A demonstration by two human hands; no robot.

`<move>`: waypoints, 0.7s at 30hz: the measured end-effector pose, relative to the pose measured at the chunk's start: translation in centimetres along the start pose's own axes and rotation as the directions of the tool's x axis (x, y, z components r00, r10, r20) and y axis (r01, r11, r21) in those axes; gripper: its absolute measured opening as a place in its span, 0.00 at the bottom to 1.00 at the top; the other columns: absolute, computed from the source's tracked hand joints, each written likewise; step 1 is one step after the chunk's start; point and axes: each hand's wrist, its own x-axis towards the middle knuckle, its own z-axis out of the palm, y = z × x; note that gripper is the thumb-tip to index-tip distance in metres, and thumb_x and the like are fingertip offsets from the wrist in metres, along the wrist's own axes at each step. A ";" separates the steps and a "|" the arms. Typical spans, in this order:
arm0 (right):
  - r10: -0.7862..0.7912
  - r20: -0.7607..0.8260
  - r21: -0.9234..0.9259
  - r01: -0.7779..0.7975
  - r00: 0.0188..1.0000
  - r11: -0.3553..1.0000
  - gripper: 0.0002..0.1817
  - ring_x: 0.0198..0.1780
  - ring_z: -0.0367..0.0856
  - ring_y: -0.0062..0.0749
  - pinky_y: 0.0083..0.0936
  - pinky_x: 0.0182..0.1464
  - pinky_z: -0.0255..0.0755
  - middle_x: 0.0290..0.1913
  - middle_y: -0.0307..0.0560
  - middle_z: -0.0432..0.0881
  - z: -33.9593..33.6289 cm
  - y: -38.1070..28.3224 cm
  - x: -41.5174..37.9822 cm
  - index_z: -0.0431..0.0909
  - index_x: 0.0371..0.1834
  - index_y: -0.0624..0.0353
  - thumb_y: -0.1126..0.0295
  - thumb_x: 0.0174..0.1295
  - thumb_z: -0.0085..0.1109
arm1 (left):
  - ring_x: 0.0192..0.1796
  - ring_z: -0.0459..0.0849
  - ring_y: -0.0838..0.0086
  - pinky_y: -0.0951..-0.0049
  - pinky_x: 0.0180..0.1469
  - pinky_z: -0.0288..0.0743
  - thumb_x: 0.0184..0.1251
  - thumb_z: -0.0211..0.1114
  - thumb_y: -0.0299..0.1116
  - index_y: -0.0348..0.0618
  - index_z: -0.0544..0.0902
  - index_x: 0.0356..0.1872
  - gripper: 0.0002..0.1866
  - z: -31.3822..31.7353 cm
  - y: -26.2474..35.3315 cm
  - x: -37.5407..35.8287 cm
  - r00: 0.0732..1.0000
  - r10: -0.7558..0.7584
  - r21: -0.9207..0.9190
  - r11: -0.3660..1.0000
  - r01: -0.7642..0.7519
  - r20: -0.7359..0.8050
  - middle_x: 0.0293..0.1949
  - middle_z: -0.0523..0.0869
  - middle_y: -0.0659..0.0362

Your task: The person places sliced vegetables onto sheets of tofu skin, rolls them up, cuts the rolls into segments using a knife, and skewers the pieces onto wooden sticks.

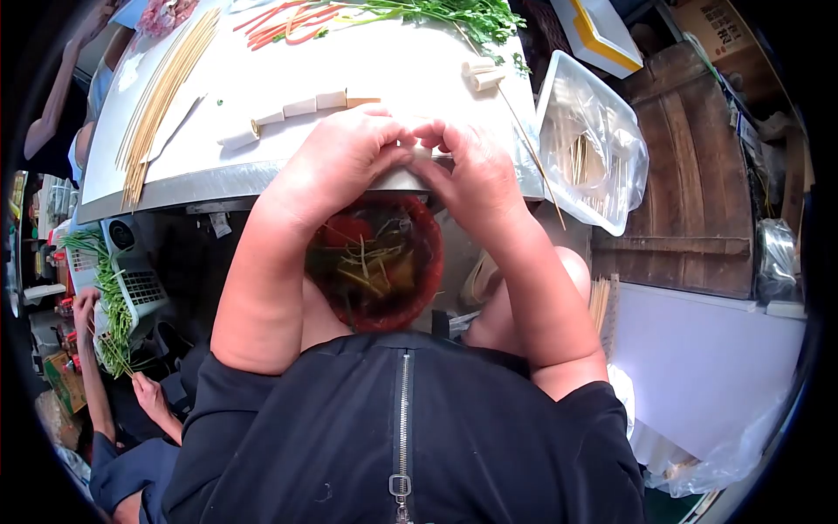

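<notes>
At the table's near edge my left hand (pixel 353 144) and my right hand (pixel 471 166) meet, fingers curled and fingertips pinched together. A bit of something pale shows between them, but the fingers hide most of it and I cannot make out what it is. Just beyond my left hand, a row of pale rolls (pixel 299 106) lies on the white tabletop. Two more pale rolls (pixel 483 73) sit farther right, by a thin wooden skewer (pixel 532 144) that reaches over the table edge.
Bamboo skewers (pixel 166 105) lie at left beside a knife-like blade (pixel 175 127). Red strips (pixel 292 19) and leafy greens (pixel 463 16) are at the back. A plastic-lined white bin (pixel 548 96) stands right; a red basin (pixel 428 262) below. Another person's hands (pixel 150 395) hold greens at lower left.
</notes>
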 end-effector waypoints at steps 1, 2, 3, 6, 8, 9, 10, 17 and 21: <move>0.017 0.011 0.016 -0.017 1.000 1.000 0.17 0.41 0.80 0.47 0.38 0.44 0.75 0.36 0.48 0.81 -0.1 -0.1 0.0 0.76 0.44 0.58 0.76 0.50 0.68 | 0.38 0.82 0.56 0.64 0.41 0.76 0.62 0.66 0.27 0.37 0.83 0.41 0.08 0.0 0.1 -0.1 1.000 0.001 0.001 1.000 -0.001 0.003 0.33 0.82 0.50; 0.019 0.008 0.017 -0.019 1.000 1.000 0.17 0.41 0.80 0.47 0.38 0.44 0.75 0.36 0.48 0.81 -0.3 -0.3 -0.1 0.76 0.44 0.58 0.76 0.50 0.68 | 0.40 0.83 0.54 0.62 0.43 0.77 0.63 0.65 0.30 0.38 0.83 0.40 0.08 0.0 0.3 -0.2 1.000 -0.007 -0.007 1.000 0.007 0.016 0.35 0.83 0.49; 0.112 0.039 0.061 -0.114 0.993 0.992 0.15 0.40 0.80 0.47 0.38 0.42 0.75 0.35 0.49 0.81 -0.6 -0.7 -0.2 0.77 0.42 0.58 0.76 0.51 0.69 | 0.42 0.84 0.53 0.60 0.45 0.78 0.64 0.64 0.32 0.39 0.83 0.40 0.08 0.1 0.4 -0.2 0.999 -0.016 -0.017 1.000 0.016 0.029 0.36 0.84 0.49; 0.127 0.078 0.064 -0.132 0.989 0.989 0.12 0.38 0.80 0.47 0.37 0.40 0.75 0.33 0.50 0.81 -1.0 0.2 -0.2 0.78 0.38 0.58 0.75 0.52 0.69 | 0.41 0.84 0.51 0.59 0.45 0.78 0.65 0.63 0.33 0.38 0.82 0.41 0.09 0.2 0.4 -0.2 0.998 -0.048 -0.029 0.998 0.049 0.033 0.36 0.85 0.47; 0.051 0.087 0.024 -0.054 0.995 0.998 0.10 0.37 0.81 0.47 0.37 0.39 0.75 0.32 0.50 0.81 -1.1 0.6 -0.1 0.79 0.36 0.59 0.74 0.52 0.69 | 0.40 0.84 0.51 0.60 0.44 0.78 0.66 0.63 0.34 0.38 0.82 0.41 0.10 0.1 0.5 0.1 0.989 -0.125 -0.084 0.988 0.131 0.078 0.35 0.85 0.46; 0.059 0.088 0.029 -0.062 0.994 0.998 0.08 0.37 0.81 0.47 0.37 0.40 0.75 0.33 0.50 0.81 -1.2 0.5 0.0 0.79 0.34 0.59 0.74 0.53 0.69 | 0.39 0.85 0.51 0.60 0.44 0.78 0.66 0.63 0.34 0.38 0.83 0.41 0.10 0.0 0.4 0.4 0.973 -0.195 -0.130 0.969 0.211 0.122 0.35 0.86 0.45; 0.066 0.090 0.033 -0.069 0.994 0.997 0.06 0.38 0.81 0.47 0.37 0.41 0.75 0.33 0.50 0.81 -1.2 0.5 0.2 0.80 0.32 0.60 0.73 0.53 0.68 | 0.39 0.85 0.51 0.60 0.44 0.78 0.66 0.63 0.34 0.38 0.83 0.41 0.10 -0.1 0.2 0.6 0.973 -0.194 -0.130 0.969 0.210 0.121 0.35 0.86 0.45; 0.035 0.083 -0.056 -0.030 0.996 0.998 0.06 0.39 0.80 0.47 0.37 0.43 0.75 0.35 0.51 0.80 -1.1 0.9 0.7 0.83 0.34 0.59 0.70 0.57 0.66 | 0.28 0.74 0.84 0.78 0.31 0.71 0.69 0.64 0.31 0.39 0.83 0.41 0.07 0.2 0.2 0.8 0.931 -0.348 -0.315 0.876 0.366 0.113 0.27 0.81 0.64; 0.067 0.106 -0.095 -0.057 0.992 0.994 0.09 0.40 0.80 0.45 0.35 0.44 0.75 0.36 0.50 0.80 -1.1 1.3 0.7 0.84 0.40 0.59 0.69 0.58 0.66 | 0.30 0.78 0.76 0.73 0.36 0.75 0.68 0.65 0.31 0.37 0.82 0.42 0.09 0.2 0.5 0.4 0.986 -0.167 -0.151 0.974 0.169 0.028 0.27 0.81 0.57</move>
